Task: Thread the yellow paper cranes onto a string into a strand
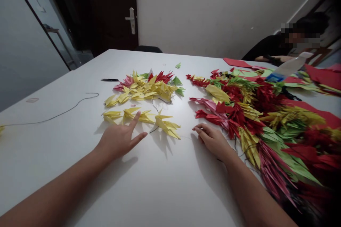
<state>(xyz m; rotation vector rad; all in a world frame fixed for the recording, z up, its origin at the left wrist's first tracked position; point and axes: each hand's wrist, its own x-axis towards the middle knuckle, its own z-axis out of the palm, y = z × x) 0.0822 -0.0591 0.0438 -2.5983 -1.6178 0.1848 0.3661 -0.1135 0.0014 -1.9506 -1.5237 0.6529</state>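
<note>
A row of folded yellow paper pieces (pixel 146 116) lies on the white table. My left hand (pixel 119 139) is at its near side, index finger and thumb spread apart, the index fingertip over the pieces. The rightmost yellow piece (pixel 166 126) has a short dark thread end beside it. To its right, my right hand (pixel 211 139) rests near the table with fingers pinched together; a faint thin line runs toward them, and what they hold is too small to tell. Behind the row is a pile of yellow paper pieces (pixel 144 90) with red, pink and green ones.
Strung red, yellow, green and pink paper (pixel 239 113) covers the table's right side, with a plastic bottle (pixel 289 66). A dark pen-like tool (pixel 109 80) and a long dark thread (pixel 66 110) lie left. A person (pixel 269 48) leans at the far right.
</note>
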